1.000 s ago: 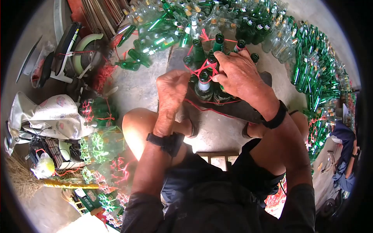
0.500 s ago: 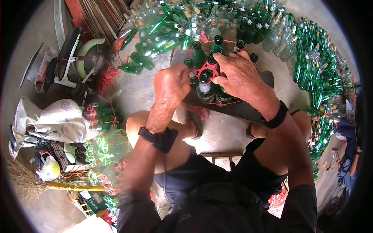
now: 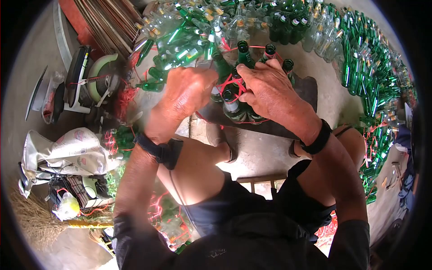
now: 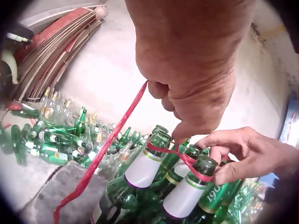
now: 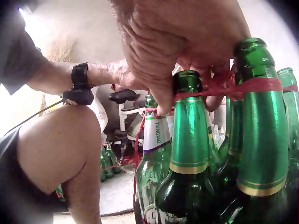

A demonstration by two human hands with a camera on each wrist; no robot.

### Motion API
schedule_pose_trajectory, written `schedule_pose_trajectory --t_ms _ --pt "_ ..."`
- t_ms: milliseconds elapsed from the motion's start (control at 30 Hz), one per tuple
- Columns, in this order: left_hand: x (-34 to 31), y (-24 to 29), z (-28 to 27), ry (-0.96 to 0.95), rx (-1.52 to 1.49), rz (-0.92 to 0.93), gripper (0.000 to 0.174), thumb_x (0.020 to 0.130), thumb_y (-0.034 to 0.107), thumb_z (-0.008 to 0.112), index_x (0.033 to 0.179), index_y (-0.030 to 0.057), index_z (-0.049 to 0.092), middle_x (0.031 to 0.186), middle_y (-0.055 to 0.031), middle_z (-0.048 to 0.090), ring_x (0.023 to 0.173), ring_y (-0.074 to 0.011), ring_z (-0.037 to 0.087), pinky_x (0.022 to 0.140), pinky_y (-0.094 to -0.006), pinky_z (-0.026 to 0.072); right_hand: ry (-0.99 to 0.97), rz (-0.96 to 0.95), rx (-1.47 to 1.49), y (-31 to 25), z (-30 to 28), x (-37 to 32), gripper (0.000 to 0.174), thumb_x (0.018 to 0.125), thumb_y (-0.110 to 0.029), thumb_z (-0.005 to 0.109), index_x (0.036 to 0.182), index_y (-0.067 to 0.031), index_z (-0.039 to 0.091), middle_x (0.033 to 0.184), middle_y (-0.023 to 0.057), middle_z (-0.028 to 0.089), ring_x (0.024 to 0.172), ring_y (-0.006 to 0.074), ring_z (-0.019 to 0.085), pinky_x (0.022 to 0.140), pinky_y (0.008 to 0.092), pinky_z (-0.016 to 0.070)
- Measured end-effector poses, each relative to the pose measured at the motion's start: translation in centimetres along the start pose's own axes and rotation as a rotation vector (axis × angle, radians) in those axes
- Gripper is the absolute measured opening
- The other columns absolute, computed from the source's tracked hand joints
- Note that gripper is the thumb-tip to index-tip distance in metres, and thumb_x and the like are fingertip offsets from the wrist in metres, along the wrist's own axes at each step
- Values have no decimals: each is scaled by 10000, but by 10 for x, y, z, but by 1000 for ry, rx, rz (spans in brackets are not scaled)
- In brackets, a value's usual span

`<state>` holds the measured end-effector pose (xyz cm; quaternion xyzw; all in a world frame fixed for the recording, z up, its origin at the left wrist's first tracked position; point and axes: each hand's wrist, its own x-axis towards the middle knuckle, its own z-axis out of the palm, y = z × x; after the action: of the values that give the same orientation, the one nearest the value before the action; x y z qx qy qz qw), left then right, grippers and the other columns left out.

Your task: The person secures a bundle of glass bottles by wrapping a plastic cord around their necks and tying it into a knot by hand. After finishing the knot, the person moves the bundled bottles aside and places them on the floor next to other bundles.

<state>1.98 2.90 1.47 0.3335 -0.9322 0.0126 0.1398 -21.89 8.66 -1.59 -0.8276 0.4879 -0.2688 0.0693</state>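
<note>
Red string is lying in the curled grip of the left hand, its free length slanting downward, another stretch running rightward to the bound bottle necks. The right hand, nearer those upright necks, is gripping a green-foiled bottle between thumb and fingers.

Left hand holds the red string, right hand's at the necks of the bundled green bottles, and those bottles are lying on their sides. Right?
One thing's off: the bundled green bottles are standing upright, as the right wrist view shows. The left hand does hold the red string, and the right hand is at their necks.
</note>
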Motion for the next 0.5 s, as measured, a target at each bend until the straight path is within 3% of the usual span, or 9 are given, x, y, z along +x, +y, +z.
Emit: schedule_pose_trajectory --t_ms 233,300,333,400,500 --pt "28 -18 -4 -105 -60 91 93 827 57 741 908 98 761 813 -120 727 763 -340 720 660 -433 569 27 4 -13 -3 0 0 242 782 -98 773 960 -48 618 855 140 715 936 327 682 913 434 435" --pt "33 -26 -2 -185 -266 -10 80 838 52 762 914 59 785 808 -104 758 732 -259 743 680 -379 577 26 8 -16 -3 0 -1 248 780 -100 774 966 -45 620 848 142 714 930 327 682 913 435 435" --pt "36 -33 2 -188 -268 -10 80 838 52 762 914 59 785 808 -104 758 732 -259 743 680 -379 577 26 8 -19 -3 0 -1 254 779 -101 776 971 -41 621 841 144 712 925 326 682 913 435 436" --pt "45 -43 7 -389 -640 -195 99 858 47 772 943 4 801 805 -81 780 736 -156 727 699 -329 572 15 5 -17 -2 -1 -1 259 779 -101 775 980 -37 623 837 146 712 920 327 683 911 434 436" --pt "55 -45 6 -476 -586 -209 123 870 46 773 956 -35 804 797 -66 775 749 -109 693 703 -309 566 14 -1 -11 -3 -3 -1 278 781 -102 774 1005 -25 628 830 147 712 914 326 686 904 430 437"
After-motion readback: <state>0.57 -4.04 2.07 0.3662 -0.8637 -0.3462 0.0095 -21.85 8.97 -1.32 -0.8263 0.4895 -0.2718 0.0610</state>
